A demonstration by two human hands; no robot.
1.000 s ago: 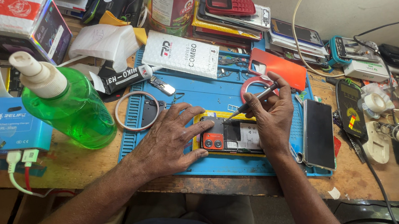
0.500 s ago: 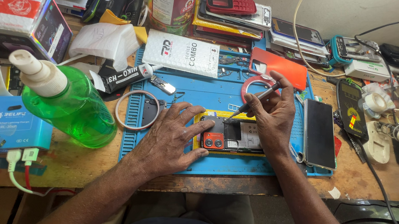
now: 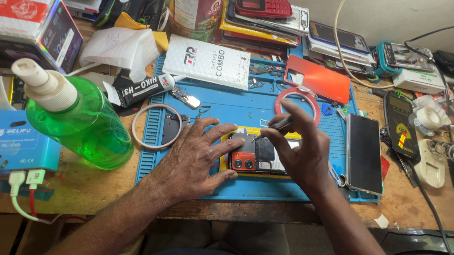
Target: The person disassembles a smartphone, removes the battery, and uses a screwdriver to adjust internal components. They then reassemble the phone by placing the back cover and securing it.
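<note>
Blue mat point(image 3: 313, 183), opened phone point(image 3: 256, 155) near edge

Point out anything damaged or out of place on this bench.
The phone on the blue mat lies opened, back cover off, insides showing. Left hand pins it; right hand holds a thin tool at it.
</note>
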